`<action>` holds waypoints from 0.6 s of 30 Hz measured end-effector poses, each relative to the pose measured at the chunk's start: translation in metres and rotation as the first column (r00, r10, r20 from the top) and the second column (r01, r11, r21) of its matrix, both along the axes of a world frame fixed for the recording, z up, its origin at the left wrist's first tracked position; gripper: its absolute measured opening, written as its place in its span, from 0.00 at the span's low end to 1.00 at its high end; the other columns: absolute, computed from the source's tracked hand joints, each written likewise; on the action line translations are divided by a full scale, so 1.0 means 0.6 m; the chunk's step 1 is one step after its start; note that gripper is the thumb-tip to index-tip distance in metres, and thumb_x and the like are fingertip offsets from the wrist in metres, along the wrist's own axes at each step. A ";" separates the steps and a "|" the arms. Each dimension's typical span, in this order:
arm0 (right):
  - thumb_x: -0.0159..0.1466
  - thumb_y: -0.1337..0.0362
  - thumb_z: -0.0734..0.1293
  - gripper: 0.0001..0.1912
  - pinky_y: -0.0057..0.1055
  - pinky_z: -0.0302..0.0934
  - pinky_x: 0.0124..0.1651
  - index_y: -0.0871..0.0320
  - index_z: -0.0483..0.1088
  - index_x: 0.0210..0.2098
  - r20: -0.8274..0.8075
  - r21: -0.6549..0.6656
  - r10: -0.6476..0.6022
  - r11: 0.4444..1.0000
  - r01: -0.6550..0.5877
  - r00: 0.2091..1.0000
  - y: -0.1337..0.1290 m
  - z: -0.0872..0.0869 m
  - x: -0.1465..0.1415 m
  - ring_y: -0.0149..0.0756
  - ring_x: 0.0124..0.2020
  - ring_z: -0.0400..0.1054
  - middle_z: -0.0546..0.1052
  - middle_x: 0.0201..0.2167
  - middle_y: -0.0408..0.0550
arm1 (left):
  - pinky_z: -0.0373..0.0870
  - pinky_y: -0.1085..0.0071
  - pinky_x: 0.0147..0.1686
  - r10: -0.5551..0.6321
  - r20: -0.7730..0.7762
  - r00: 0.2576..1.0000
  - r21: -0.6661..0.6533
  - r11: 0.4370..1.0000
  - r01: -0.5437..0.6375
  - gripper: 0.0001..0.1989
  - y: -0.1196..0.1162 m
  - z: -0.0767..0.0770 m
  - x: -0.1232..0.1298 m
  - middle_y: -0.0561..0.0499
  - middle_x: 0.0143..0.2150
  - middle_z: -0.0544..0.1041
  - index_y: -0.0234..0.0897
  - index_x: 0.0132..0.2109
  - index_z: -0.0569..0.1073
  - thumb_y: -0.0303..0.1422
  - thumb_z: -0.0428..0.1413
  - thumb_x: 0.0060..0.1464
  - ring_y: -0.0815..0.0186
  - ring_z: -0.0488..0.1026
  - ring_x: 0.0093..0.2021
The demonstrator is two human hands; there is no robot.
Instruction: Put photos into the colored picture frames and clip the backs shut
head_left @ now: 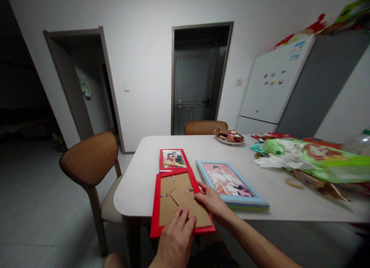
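Left hand (pixel 176 238): on the brown backing board (pixel 186 201), grip I can't tell
Right hand (pixel 214 203): I grip the face-down red photo frame (pixel 155 206)

L hand (pixel 177 236) & R hand (pixel 213 203) bare; R forearm (pixel 254 239) bare too, lower R. Rounded bare knee (pixel 115 261) btm L; dark cloth (pixel 220 256) btm ctr, details dim.

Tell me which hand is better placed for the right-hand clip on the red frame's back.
The right hand, I'd judge: it touches the red frame near that clip; the left hand lies lower, over the brown backing.
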State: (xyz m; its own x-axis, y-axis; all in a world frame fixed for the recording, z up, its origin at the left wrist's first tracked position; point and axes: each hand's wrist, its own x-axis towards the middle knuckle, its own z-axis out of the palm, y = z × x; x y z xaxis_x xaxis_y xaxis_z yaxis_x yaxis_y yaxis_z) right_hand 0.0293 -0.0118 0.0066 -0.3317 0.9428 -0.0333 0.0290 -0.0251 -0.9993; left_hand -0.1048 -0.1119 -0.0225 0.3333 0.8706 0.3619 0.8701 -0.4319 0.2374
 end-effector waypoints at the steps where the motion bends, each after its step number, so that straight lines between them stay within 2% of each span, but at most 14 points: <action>1: 0.45 0.68 0.59 0.29 0.29 0.61 0.31 0.61 0.59 0.49 0.115 0.057 -0.032 0.998 0.025 0.993 0.005 -0.009 0.002 0.36 0.28 0.68 0.75 0.32 0.48 | 0.64 0.63 0.49 0.003 -0.022 1.000 -0.015 1.000 -0.003 0.21 0.000 0.000 0.001 0.45 0.54 0.64 0.39 0.52 0.63 0.24 0.46 0.50 0.57 0.58 0.55; 4: 0.46 0.69 0.59 0.26 0.29 0.60 0.33 0.61 0.61 0.46 0.411 0.278 -0.148 0.960 0.031 0.900 0.013 -0.029 0.009 0.36 0.29 0.68 0.75 0.32 0.50 | 0.64 0.64 0.49 -0.001 -0.041 0.999 -0.051 0.999 -0.001 0.18 0.000 -0.002 0.003 0.45 0.53 0.65 0.39 0.50 0.65 0.24 0.47 0.51 0.58 0.59 0.54; 8: 0.47 0.71 0.57 0.21 0.29 0.57 0.40 0.62 0.65 0.42 0.585 0.462 -0.231 0.882 -0.086 0.777 0.014 -0.038 0.017 0.38 0.36 0.66 0.73 0.37 0.53 | 0.61 0.63 0.51 -0.036 -0.025 0.999 -0.120 0.992 0.033 0.20 -0.002 0.003 -0.010 0.43 0.54 0.64 0.34 0.50 0.65 0.25 0.50 0.47 0.58 0.59 0.54; 12: 0.48 0.70 0.58 0.16 0.28 0.56 0.38 0.62 0.68 0.36 0.735 0.470 -0.246 0.857 -0.213 0.632 0.017 -0.036 0.018 0.38 0.34 0.65 0.72 0.33 0.54 | 0.54 0.53 0.53 0.075 -0.019 0.997 -0.190 0.979 -0.077 0.25 -0.005 0.016 -0.039 0.39 0.54 0.64 0.32 0.51 0.63 0.29 0.56 0.42 0.54 0.59 0.54; 14: 0.48 0.70 0.58 0.13 0.27 0.55 0.37 0.62 0.69 0.33 0.776 0.463 -0.236 0.843 -0.274 0.585 0.021 -0.033 0.014 0.36 0.33 0.64 0.70 0.33 0.54 | 0.51 0.51 0.54 0.113 -0.002 0.994 -0.203 0.973 -0.111 0.23 -0.005 0.021 -0.052 0.40 0.53 0.64 0.33 0.48 0.66 0.31 0.57 0.41 0.54 0.59 0.54; 18: 0.49 0.73 0.57 0.10 0.24 0.53 0.37 0.63 0.70 0.26 0.821 0.459 -0.224 0.806 -0.375 0.525 0.033 -0.025 -0.001 0.33 0.34 0.63 0.69 0.33 0.53 | 0.50 0.52 0.54 0.134 0.034 0.990 -0.200 0.972 -0.125 0.14 -0.005 0.021 -0.062 0.39 0.52 0.66 0.34 0.38 0.69 0.30 0.58 0.40 0.56 0.61 0.53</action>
State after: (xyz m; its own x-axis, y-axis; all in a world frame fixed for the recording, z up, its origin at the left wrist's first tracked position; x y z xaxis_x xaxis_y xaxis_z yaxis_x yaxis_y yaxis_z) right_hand 0.0289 0.0082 -0.0085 -0.5019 0.8520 0.1490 0.7883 0.5215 -0.3266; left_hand -0.1422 -0.1150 -0.0102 0.1998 0.9608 0.1921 0.9013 -0.2572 0.3485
